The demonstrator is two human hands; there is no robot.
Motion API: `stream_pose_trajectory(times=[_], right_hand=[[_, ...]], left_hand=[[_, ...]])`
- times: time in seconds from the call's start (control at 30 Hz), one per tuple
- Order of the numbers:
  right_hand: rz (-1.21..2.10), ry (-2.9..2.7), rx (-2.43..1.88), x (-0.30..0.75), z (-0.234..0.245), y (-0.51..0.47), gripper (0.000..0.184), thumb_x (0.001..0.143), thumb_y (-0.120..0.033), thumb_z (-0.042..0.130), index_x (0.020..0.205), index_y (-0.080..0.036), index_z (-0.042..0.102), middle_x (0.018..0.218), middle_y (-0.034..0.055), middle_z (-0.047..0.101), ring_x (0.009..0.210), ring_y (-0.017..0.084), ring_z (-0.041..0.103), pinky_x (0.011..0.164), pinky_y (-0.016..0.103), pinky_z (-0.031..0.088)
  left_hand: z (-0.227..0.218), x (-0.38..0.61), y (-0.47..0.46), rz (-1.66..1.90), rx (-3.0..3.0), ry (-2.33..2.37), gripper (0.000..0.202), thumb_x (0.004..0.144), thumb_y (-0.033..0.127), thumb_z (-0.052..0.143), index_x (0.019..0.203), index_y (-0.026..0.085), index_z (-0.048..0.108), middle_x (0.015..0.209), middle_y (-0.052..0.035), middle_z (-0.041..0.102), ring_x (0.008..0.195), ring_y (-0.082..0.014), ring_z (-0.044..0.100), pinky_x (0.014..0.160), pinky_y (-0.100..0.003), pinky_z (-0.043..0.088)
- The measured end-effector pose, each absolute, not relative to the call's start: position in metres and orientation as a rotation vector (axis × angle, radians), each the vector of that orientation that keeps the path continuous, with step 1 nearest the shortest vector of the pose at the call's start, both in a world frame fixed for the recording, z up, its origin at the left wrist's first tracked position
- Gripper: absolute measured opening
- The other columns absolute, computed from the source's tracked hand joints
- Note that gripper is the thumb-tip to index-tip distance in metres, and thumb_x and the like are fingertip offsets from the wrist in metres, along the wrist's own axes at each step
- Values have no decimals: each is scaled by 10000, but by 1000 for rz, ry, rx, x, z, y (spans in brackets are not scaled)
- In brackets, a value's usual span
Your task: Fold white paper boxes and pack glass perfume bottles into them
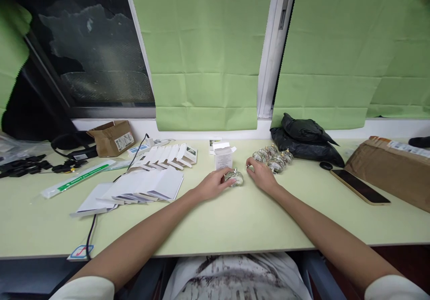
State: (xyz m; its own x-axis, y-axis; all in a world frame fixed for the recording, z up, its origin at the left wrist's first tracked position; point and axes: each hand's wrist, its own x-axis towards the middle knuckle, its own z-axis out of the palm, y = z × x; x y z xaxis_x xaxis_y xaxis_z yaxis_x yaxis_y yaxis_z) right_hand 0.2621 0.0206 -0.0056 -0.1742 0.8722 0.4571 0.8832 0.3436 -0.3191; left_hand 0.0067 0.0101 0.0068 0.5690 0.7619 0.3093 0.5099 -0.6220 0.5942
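My left hand (pixel 215 184) grips a small round clear glass perfume bottle (pixel 238 178) on the table, thumb and fingers closed at its left side. To its right, my right hand (pixel 261 175) rests low with the fingers bent together; a tiny item seems to be at the fingertips, too small to name. Just behind my left hand a white carton (pixel 223 157) stands upright with its top flaps open. Beyond my right hand, several similar glass bottles (pixel 277 163) with gold-coloured necks lie grouped together.
Several white cartons (pixel 168 155) and flat folded white cartons (pixel 148 185) lie at left, near a brown box (pixel 112 138) and a black cable (pixel 91 232). At right are black plastic bags (pixel 305 141), a phone (pixel 361 186) and a large brown parcel (pixel 391 170).
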Motion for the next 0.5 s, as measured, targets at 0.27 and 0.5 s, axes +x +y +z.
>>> stream_pose_trajectory(times=[0.27, 0.5], right_hand=[[-14, -2013, -1550, 261, -6, 24, 131, 975, -181, 548, 1071, -252, 601, 1032, 42, 756, 890, 246, 655, 670, 292, 334], [26, -1997, -1575, 261, -6, 27, 118, 965, -188, 566, 1061, -253, 584, 1050, 33, 751, 894, 244, 649, 659, 290, 307]], left_hand=[[9, 7, 9, 760, 2369, 1029, 473, 1013, 581, 539, 1305, 226, 652, 855, -15, 666, 723, -177, 559, 682, -282, 414], [10, 7, 8, 755, 2360, 1029, 447, 1018, 568, 534, 1301, 241, 644, 884, -11, 667, 743, -175, 561, 692, -277, 417]])
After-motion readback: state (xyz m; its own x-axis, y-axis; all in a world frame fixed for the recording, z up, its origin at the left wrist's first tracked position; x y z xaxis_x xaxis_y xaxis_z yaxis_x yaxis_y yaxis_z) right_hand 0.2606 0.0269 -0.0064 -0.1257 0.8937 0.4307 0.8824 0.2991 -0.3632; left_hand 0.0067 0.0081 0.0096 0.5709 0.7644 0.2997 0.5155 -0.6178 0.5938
